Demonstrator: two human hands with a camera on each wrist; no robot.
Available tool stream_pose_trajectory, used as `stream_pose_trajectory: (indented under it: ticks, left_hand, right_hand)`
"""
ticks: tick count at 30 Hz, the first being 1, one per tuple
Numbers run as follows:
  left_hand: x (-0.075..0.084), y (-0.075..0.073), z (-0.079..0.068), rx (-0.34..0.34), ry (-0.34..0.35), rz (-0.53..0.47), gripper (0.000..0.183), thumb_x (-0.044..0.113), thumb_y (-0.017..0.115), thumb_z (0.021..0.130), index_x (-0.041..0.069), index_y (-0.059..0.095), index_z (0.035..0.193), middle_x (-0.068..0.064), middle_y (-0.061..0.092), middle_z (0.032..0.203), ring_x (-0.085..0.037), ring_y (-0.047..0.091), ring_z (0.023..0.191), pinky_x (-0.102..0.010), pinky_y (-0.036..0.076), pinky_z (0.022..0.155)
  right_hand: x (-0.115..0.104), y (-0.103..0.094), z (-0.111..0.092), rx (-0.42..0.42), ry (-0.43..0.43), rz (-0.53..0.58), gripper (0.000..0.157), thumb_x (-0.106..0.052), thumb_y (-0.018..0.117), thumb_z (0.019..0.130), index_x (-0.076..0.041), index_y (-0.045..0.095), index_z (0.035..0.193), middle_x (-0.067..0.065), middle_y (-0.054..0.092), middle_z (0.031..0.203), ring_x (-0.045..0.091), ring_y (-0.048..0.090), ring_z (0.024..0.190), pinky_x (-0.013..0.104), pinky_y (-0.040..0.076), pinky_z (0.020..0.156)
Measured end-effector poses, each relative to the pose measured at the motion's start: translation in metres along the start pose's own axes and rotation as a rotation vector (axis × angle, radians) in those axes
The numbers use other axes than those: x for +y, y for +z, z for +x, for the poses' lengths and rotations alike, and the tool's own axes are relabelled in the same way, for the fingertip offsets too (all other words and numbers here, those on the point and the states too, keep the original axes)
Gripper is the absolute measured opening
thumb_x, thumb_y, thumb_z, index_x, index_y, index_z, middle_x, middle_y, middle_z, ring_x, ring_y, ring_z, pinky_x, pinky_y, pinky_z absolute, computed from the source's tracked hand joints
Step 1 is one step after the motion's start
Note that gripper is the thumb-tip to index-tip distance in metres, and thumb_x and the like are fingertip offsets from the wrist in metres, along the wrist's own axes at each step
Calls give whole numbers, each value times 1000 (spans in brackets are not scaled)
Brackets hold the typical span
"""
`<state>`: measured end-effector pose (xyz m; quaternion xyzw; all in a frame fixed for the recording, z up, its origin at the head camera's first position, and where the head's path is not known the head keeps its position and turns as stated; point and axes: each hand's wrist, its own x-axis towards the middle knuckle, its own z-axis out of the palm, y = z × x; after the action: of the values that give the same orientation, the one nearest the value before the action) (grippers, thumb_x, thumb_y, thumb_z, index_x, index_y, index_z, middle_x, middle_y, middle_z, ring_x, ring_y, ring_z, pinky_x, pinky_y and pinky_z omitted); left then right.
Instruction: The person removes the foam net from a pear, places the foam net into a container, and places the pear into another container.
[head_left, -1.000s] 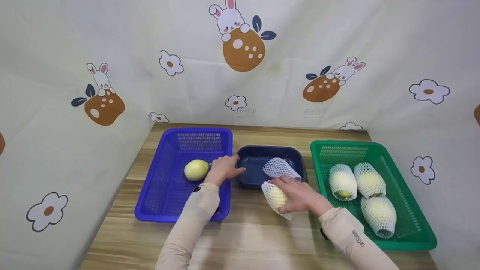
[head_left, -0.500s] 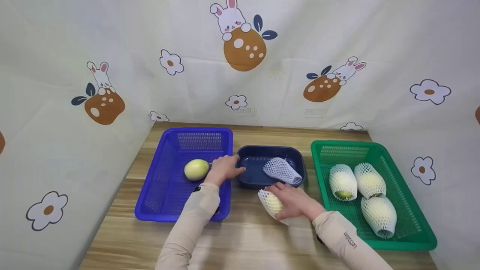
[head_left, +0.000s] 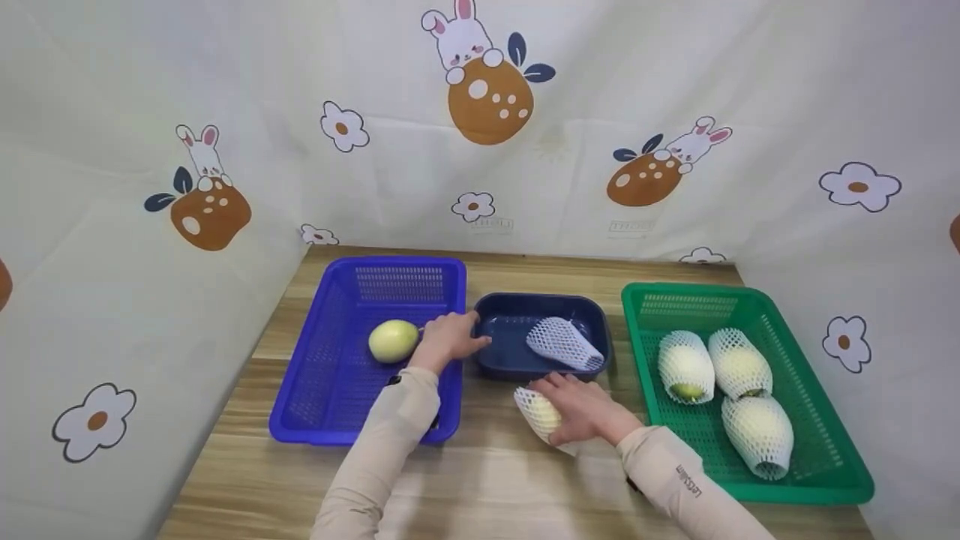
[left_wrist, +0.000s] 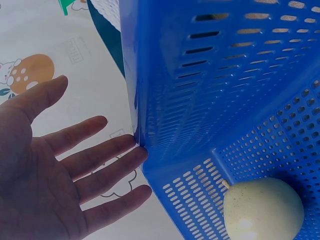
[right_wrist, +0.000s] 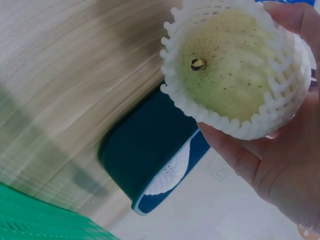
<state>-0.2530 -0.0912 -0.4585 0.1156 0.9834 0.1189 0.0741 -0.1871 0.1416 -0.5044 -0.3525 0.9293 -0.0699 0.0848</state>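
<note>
My right hand (head_left: 581,409) grips a pale yellow-green pear (right_wrist: 225,65) wrapped in a white foam net (right_wrist: 287,95), in front of the navy tray. In the right wrist view, the pear's stem end shows through the net's open end. My left hand (left_wrist: 65,175) has its fingers spread and holds nothing; its fingertips are right at the blue basket's right rim. One bare pear (head_left: 394,341) lies in the blue basket (head_left: 300,382). An unfilled foam net (head_left: 564,343) lies in the navy tray (head_left: 499,367), over its right part.
At the right stands a green basket (head_left: 832,491) with 3 netted pears (head_left: 757,431) in it. The navy tray sits between the two baskets on a wooden table (head_left: 495,487). Printed cloth (head_left: 397,172) closes the back and both sides.
My right hand has drawn the netted pear slightly toward me and left, away from the navy tray, uncovering the foam net's near end. My left hand stays in place.
</note>
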Motion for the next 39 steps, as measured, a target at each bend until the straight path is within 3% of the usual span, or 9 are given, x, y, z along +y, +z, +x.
stream_pose_trajectory:
  ticks: [18,39]
  left_hand:
    - [1,0,-1,26,0,14,45,44,59,79,11,57,109,-15,60,101,-36,56,90,-48,43,71]
    - [1,-1,-1,2,-18,3,47,45,58,79,11,56,112,-15,59,104,-37,55,93,-51,41,74]
  right_hand:
    - [1,16,4,-1,-4,-28,78,-36,77,53,-12,47,120,6,48,104,29,48,88,41,42,55]
    - [3,28,10,-3,9,-31,79,-34,78,53,-11,47,122,9,48,109,31,48,92,43,44,60]
